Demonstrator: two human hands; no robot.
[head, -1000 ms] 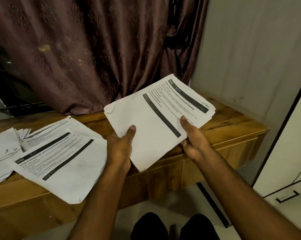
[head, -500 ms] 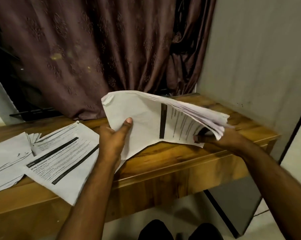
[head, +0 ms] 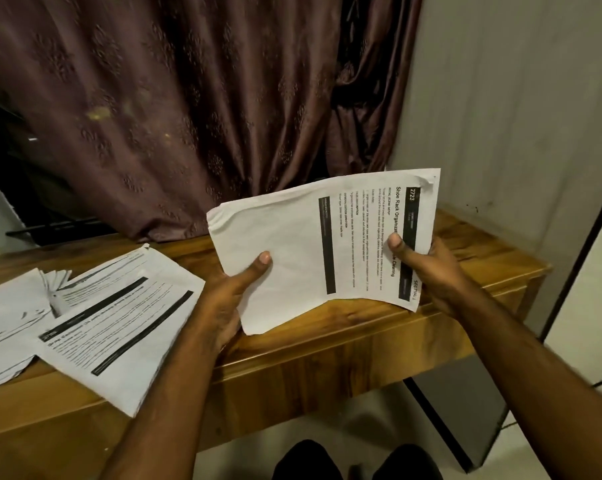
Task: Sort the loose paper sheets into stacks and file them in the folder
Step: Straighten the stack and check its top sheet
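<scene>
Paper sheets (head: 292,251) are riding above the desk (head: 379,327), left hand (head: 223,299) and right hand (head: 431,268) each pinching an edge; I am reading this as mid-sorting, next needing placement on the stacks (head: 95,327) at nine o'clock.

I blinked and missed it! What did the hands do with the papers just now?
The right hand flipped the top of the held bundle over, and now a sheet titled "Shoe Rack" faces up. The left hand kept its grip. The papers on the desk stayed put.
</scene>
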